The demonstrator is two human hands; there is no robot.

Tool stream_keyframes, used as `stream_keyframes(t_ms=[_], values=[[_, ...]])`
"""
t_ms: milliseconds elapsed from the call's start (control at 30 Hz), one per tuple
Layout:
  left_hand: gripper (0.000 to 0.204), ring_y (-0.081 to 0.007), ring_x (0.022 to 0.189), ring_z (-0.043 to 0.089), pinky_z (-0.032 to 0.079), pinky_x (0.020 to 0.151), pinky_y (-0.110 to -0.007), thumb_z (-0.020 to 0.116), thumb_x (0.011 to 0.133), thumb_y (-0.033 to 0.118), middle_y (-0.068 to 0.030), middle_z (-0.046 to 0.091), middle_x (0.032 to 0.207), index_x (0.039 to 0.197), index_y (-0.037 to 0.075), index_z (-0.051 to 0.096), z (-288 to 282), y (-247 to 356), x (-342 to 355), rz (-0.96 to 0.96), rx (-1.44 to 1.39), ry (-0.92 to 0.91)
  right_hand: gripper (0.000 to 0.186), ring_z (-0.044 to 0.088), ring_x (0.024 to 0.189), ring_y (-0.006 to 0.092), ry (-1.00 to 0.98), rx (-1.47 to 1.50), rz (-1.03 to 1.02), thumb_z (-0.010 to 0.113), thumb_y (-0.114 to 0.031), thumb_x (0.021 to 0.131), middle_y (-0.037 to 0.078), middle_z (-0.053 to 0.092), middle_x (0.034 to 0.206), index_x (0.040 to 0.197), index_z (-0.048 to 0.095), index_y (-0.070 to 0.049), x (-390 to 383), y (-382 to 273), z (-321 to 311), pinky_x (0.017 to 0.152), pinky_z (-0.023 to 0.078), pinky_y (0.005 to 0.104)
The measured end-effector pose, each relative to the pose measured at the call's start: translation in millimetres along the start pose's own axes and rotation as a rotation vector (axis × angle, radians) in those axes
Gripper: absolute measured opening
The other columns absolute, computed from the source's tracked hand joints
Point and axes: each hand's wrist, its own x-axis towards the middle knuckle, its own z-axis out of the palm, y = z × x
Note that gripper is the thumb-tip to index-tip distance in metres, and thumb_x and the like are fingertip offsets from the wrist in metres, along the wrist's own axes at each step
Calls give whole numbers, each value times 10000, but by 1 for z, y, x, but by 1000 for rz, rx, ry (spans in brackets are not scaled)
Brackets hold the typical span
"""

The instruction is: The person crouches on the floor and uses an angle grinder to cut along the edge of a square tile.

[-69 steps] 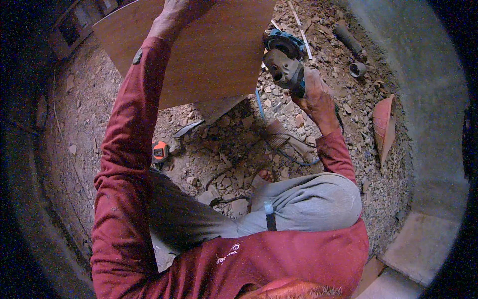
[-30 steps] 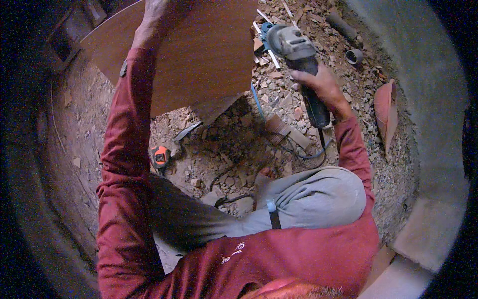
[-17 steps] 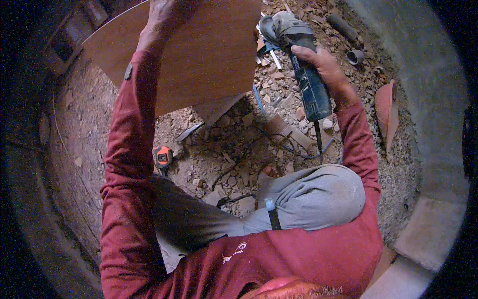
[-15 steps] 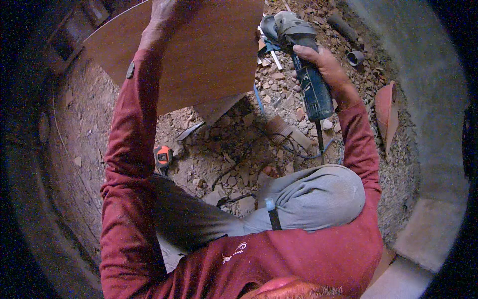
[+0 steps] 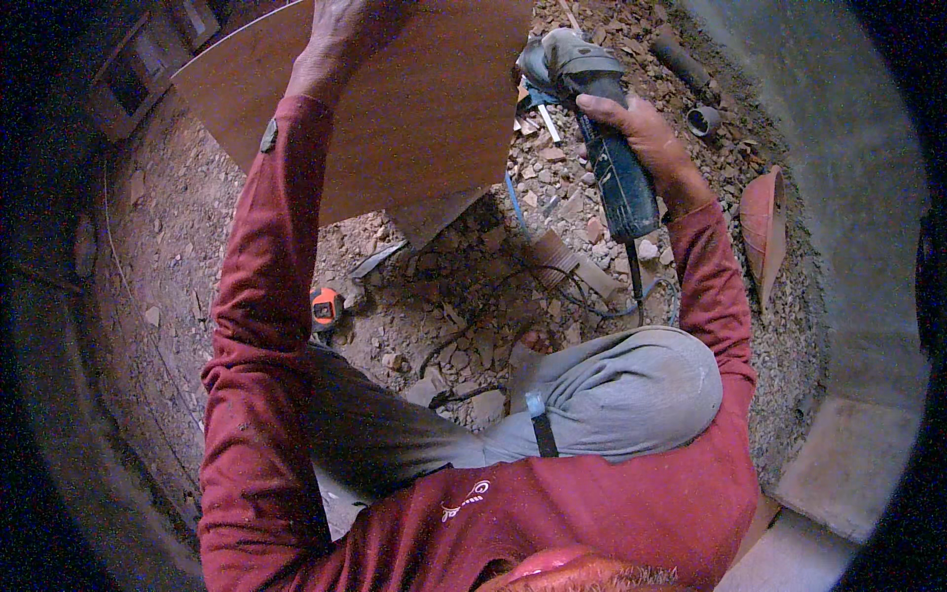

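My right hand is wrapped round the dark body of an angle grinder, thumb along its upper side. The grinder's head points away from me, beside the right edge of a large flat brown panel with a wood-grain look. Whether the panel is tile or wood I cannot tell. My left hand lies over the panel's far part; its fingers run out of the picture at the top. From the grinder's rear end a black cord drops toward my bent knee.
Rubble and broken tile pieces cover the ground. An orange and black tape measure lies left of my legs. To the right are a terracotta-coloured bowl-like piece, a short pipe piece and a grey wall.
The panel and my left hand have shifted slightly to the right. The grinder's head has moved a little down and right, closer to the panel's edge; my grip on it is the same.
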Motion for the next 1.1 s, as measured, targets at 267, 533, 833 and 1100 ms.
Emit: stream_keyframes(t_ms=[267, 533, 833, 1100], values=[[188, -381, 876, 680, 506, 807, -513, 581, 929, 237, -171, 700, 864, 895, 79, 676, -1, 2, 1, 3, -8, -7, 466, 613, 568, 125, 25, -39, -44, 739, -495, 876, 10, 576, 762, 985, 564, -77, -1, 1, 1, 522, 537, 272], [193, -388, 867, 675, 505, 801, -515, 575, 932, 238, -172, 690, 846, 889, 77, 672, -5, 4, 0, 1, -27, -6, 482, 620, 567, 133, 17, -61, -27, 743, -512, 863, 22, 589, 732, 954, 566, -73, -4, -5, 5, 517, 530, 284], [211, -381, 885, 686, 511, 815, -502, 605, 925, 267, -175, 710, 869, 877, 78, 686, -5, 5, 1, -9, -11, -23, 458, 593, 552, 119, 53, -105, -55, 745, -519, 858, 12, 588, 718, 933, 584, -97, -2, -4, 7, 511, 494, 278], [224, -371, 896, 694, 514, 829, -499, 611, 922, 289, -170, 720, 878, 892, 87, 705, -6, 6, 2, -36, 19, -61, 461, 583, 575, 114, 77, -100, -58, 742, -531, 855, 4, 590, 725, 904, 606, -93, -8, -7, 14, 528, 482, 277]])
